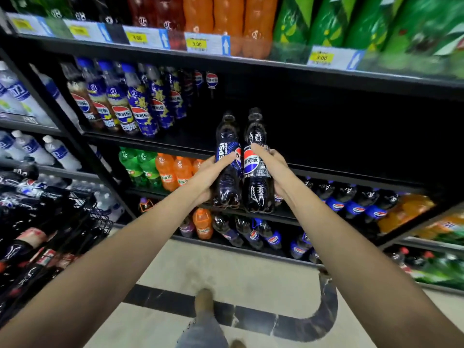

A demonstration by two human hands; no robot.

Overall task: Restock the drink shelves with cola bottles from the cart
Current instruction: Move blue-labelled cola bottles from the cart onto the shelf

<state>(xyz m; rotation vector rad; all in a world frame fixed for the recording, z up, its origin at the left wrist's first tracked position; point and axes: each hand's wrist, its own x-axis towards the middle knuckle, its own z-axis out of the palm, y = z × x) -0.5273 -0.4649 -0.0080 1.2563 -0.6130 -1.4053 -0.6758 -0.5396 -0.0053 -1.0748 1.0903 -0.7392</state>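
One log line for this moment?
left hand: grips left cola bottle | right hand: grips right cola bottle | both before shelf gap

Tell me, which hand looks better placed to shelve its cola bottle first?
Probably the right hand: its black-label bottle sits slightly higher, and the dark open stretch of shelf lies on that side. The left hand holds the blue-label bottle beside it.

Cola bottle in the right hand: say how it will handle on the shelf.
The cola bottle looks full of dark liquid, so probably heavy for its size. Tall and narrow, it may tip if nudged. Its glossy plastic could slip in the right hand.
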